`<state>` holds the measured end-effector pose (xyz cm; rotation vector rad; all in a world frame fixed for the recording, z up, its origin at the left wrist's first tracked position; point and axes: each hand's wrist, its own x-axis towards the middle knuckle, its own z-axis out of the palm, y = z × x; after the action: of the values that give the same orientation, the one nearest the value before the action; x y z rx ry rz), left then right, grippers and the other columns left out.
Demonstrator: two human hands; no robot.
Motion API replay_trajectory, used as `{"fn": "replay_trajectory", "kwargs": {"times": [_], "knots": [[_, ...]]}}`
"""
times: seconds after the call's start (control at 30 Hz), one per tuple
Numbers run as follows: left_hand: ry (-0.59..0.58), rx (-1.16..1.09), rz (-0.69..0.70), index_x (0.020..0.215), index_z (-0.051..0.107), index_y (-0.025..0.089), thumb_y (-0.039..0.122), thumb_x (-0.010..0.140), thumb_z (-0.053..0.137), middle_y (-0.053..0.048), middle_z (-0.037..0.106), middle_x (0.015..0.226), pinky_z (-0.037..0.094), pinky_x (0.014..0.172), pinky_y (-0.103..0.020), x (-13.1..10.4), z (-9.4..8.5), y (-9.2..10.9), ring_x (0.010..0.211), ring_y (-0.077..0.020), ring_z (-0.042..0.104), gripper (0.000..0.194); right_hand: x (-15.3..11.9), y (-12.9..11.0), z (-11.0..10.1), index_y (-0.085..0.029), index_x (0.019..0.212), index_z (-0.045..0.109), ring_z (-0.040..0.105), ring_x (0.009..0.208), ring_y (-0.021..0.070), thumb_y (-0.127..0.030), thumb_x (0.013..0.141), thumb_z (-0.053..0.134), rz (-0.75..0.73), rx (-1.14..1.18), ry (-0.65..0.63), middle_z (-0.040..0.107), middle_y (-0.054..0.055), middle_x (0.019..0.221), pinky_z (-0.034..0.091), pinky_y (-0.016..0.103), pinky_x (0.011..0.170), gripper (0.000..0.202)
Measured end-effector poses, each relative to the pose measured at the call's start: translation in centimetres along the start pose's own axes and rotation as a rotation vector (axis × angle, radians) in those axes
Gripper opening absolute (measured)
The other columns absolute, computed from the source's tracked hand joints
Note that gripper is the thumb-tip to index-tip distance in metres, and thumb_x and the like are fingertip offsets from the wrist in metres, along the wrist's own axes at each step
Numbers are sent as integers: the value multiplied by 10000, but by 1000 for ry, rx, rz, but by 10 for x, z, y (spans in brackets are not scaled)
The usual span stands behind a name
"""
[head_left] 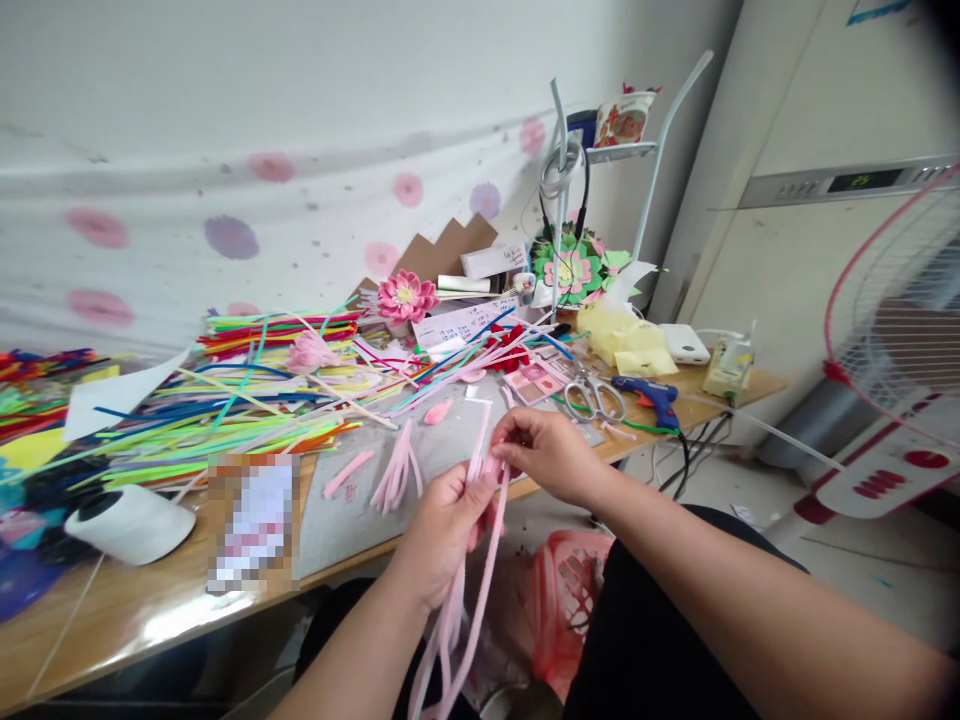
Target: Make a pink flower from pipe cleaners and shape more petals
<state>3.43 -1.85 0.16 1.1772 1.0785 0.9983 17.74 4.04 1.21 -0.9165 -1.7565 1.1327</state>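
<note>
My left hand (461, 505) is closed around a bundle of pale pink pipe cleaners (486, 590), whose long ends hang down below the table edge. Thumb and fingertips of my right hand (544, 450) pinch one of the pink pipe cleaners at the top of the bundle, right beside my left thumb. On the grey mat (322, 530) lie a bunch of bent pink pipe cleaners (397, 470), a short pink piece (349, 474) and a pink petal shape (437, 411). A pair of scissors (595, 396) lies beyond my right hand.
Loose coloured pipe cleaners (240, 430) cover the left of the table. A white thread cone (131, 523) stands near the front edge. At the right are a blue glue gun (651, 398), a white shelf stand (660, 150) and a fan (900, 320). A pink basket (551, 600) sits below.
</note>
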Motion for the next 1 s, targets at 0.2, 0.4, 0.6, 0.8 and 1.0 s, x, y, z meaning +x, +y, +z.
{"fn": "replay_trajectory", "kwargs": {"times": [0.2,0.4,0.6,0.8,1.0], "knots": [[-10,75,-27,739,531,145,329,754,598,11,570,530,171,397,-188,-1,-3,3,392,-44,291,196,-2,4,5,-166,710,560,519,522,81,-109,713,583,-92,-121,50,552,-32,594,410,192,501,62],[-40,22,-17,677,517,149,292,785,548,29,509,512,177,408,-187,-3,-11,3,413,-44,291,182,-2,2,5,-155,1074,528,522,535,82,-148,690,610,-12,169,-28,517,-42,657,451,222,526,392],[-59,27,-12,629,503,153,288,786,549,43,456,495,197,422,-192,-3,-13,3,425,-49,288,212,-5,-1,8,-137,943,558,517,490,67,-284,674,664,105,344,-53,537,-35,672,428,211,476,325],[-37,27,5,651,497,152,346,791,562,42,463,508,235,456,-191,1,-11,-2,462,-55,332,248,-5,-6,14,-159,699,502,486,417,56,-260,674,647,140,340,-21,499,-70,535,420,189,430,179],[74,-56,68,632,461,161,390,822,520,51,433,460,232,450,-190,3,-5,-7,453,-55,330,304,-5,-6,10,-156,779,550,525,502,77,-190,691,636,56,200,-34,534,-43,587,438,200,481,127]]}}
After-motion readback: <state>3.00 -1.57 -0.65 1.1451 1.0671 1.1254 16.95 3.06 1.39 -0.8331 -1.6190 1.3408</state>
